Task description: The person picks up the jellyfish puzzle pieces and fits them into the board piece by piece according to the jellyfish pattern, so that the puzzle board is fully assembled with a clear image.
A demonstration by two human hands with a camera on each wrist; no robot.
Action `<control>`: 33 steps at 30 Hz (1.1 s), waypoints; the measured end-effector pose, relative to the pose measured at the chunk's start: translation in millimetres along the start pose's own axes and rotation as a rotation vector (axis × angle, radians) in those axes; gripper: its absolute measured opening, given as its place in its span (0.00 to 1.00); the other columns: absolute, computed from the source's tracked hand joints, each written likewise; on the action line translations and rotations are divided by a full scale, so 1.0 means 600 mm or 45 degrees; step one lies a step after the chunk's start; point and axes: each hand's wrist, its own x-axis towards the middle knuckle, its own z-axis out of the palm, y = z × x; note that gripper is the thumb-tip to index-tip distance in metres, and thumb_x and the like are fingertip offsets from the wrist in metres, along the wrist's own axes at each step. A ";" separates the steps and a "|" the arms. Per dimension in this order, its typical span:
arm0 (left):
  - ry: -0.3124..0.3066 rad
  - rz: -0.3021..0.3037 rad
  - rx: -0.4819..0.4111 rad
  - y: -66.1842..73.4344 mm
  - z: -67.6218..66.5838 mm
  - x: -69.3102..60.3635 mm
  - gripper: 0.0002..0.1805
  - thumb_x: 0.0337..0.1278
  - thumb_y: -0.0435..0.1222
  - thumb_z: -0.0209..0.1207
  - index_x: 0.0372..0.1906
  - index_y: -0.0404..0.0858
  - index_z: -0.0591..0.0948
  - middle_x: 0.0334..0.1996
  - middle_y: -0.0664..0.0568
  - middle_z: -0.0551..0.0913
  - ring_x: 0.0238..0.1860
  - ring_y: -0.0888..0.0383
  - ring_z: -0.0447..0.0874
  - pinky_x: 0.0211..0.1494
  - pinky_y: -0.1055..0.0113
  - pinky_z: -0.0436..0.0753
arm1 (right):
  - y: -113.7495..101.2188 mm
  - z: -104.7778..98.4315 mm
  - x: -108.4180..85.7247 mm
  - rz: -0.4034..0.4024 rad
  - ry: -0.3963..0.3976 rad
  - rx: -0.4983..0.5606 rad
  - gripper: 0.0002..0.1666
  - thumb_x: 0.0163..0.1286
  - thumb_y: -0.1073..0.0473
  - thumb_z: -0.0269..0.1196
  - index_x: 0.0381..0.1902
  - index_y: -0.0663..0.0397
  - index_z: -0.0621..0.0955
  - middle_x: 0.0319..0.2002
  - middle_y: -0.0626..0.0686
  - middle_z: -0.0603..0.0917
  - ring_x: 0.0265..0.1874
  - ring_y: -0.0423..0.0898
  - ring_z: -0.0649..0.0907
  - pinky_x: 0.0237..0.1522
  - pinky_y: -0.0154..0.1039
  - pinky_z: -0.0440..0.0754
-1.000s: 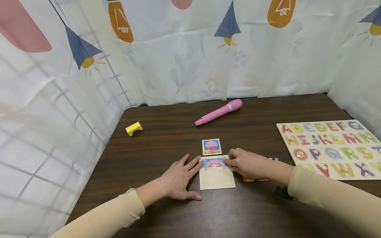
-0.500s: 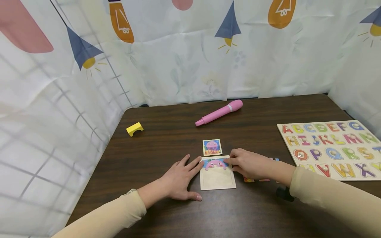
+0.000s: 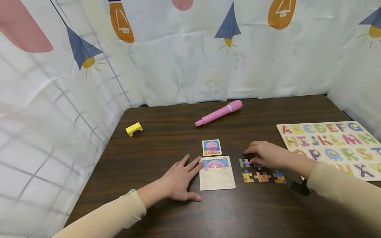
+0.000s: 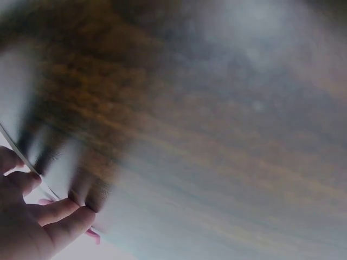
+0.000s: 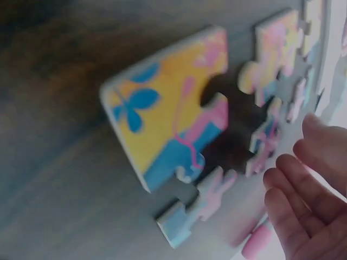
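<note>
A square wooden puzzle tray (image 3: 217, 182) lies on the table, its top strip filled with a pink jellyfish face and the lower part bare wood. Along the tray's left edge rests my left hand (image 3: 180, 180), fingers spread and straight. My right hand (image 3: 268, 154) is over the upper row of loose puzzle pieces, partly hiding them. In the right wrist view its fingers are loosely bent, apart from the pieces, and hold nothing. A yellow-and-blue corner piece (image 5: 157, 114) shows there close up. The lower row includes a yellow piece (image 3: 247, 177) and a pink-yellow piece (image 3: 263, 177).
A small jellyfish picture card (image 3: 212, 147) lies just beyond the tray. Farther back is a pink toy microphone (image 3: 218, 113), and at the left a yellow arch block (image 3: 134, 129). An alphabet board (image 3: 322, 153) lies at the right, partly behind my right forearm.
My right hand has left the tray's upper right corner and moved right, over the loose pieces. More of those pieces now show. The left hand has stayed in place.
</note>
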 end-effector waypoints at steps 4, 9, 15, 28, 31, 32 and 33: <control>-0.004 0.005 -0.004 0.001 -0.001 0.000 0.60 0.52 0.73 0.58 0.84 0.48 0.51 0.85 0.53 0.46 0.82 0.34 0.47 0.77 0.39 0.64 | -0.002 0.004 -0.001 0.025 -0.007 0.002 0.17 0.66 0.54 0.72 0.50 0.56 0.87 0.45 0.51 0.84 0.35 0.38 0.78 0.36 0.34 0.80; -0.011 0.005 -0.025 0.002 -0.001 -0.002 0.60 0.53 0.72 0.58 0.84 0.48 0.50 0.85 0.53 0.45 0.82 0.34 0.45 0.77 0.38 0.62 | -0.010 0.009 0.005 0.059 0.019 -0.055 0.16 0.64 0.52 0.74 0.46 0.54 0.87 0.43 0.49 0.84 0.37 0.39 0.78 0.40 0.39 0.83; -0.032 -0.003 -0.041 0.002 -0.002 -0.001 0.60 0.53 0.72 0.59 0.84 0.48 0.50 0.85 0.53 0.44 0.83 0.35 0.44 0.78 0.39 0.61 | -0.015 0.014 0.012 0.076 0.030 -0.058 0.11 0.64 0.56 0.74 0.42 0.52 0.86 0.40 0.48 0.83 0.37 0.40 0.78 0.42 0.41 0.84; -0.033 -0.004 -0.035 0.003 -0.004 -0.002 0.60 0.53 0.72 0.59 0.84 0.48 0.50 0.85 0.53 0.44 0.83 0.35 0.44 0.77 0.38 0.62 | -0.012 0.014 0.017 0.043 0.018 0.046 0.09 0.65 0.61 0.72 0.43 0.48 0.87 0.42 0.47 0.83 0.40 0.41 0.80 0.47 0.45 0.85; -0.033 -0.004 -0.034 0.004 -0.004 -0.002 0.60 0.53 0.72 0.59 0.84 0.48 0.50 0.85 0.53 0.45 0.82 0.35 0.45 0.77 0.38 0.62 | -0.007 0.015 0.019 0.032 0.016 0.078 0.08 0.65 0.61 0.72 0.42 0.48 0.86 0.42 0.46 0.83 0.40 0.41 0.80 0.46 0.43 0.84; -0.036 -0.005 -0.033 0.004 -0.004 -0.002 0.60 0.53 0.72 0.59 0.84 0.48 0.50 0.85 0.53 0.44 0.83 0.35 0.44 0.78 0.38 0.62 | -0.006 0.015 0.020 0.032 0.013 0.086 0.08 0.65 0.61 0.72 0.41 0.48 0.86 0.42 0.46 0.83 0.39 0.41 0.80 0.46 0.43 0.84; -0.039 -0.007 -0.033 0.004 -0.004 -0.002 0.60 0.53 0.72 0.59 0.84 0.49 0.50 0.85 0.54 0.44 0.83 0.35 0.44 0.78 0.39 0.62 | -0.004 0.015 0.020 0.032 0.010 0.090 0.08 0.65 0.61 0.73 0.41 0.48 0.86 0.42 0.46 0.83 0.39 0.41 0.80 0.46 0.43 0.84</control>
